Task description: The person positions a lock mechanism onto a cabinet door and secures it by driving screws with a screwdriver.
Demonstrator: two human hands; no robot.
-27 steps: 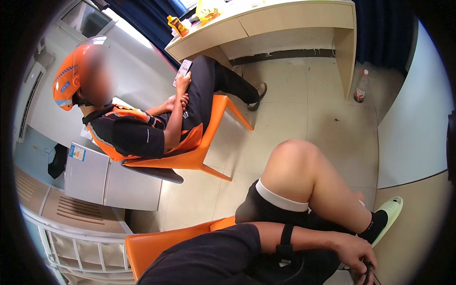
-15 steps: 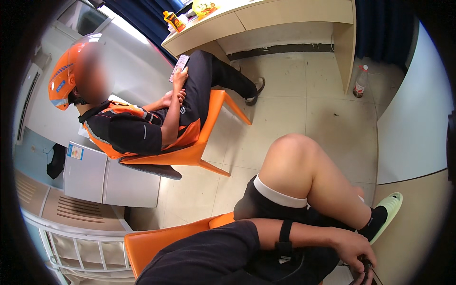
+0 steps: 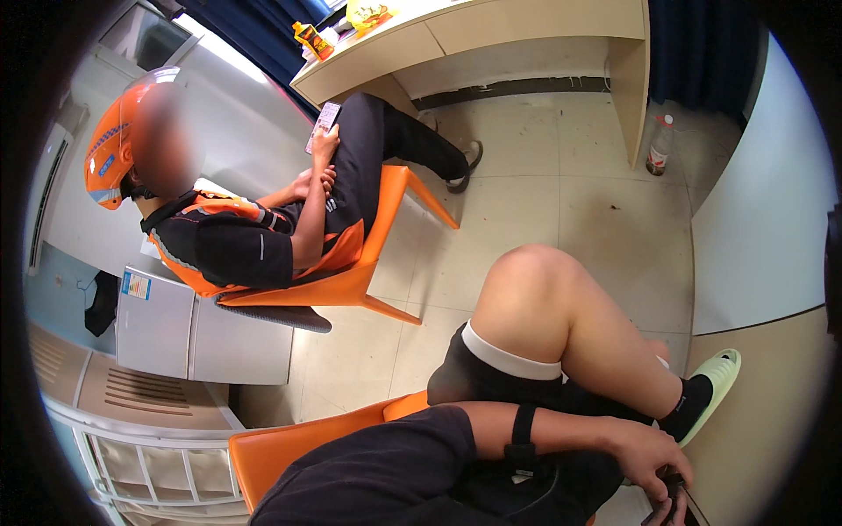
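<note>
My left hand is at the lower right, at the end of a forearm with a black strap around it. Its fingers are curled down onto a small dark object, too covered to name. Just below, at the picture's edge, the fingertips of my right hand touch the same dark object; the rest of that hand is cut off. Beside my hands, my bent leg ends in a black sock and a pale green slide sandal.
At the left, a person in an orange helmet sits on an orange chair, holding a phone. A desk stands at the back, with a bottle on the floor beside it. A small fridge and a white bed rail are at left.
The view has shifted slightly, so the room sits a little further left. Both hands stay at the dark object, with hardly any visible movement.
</note>
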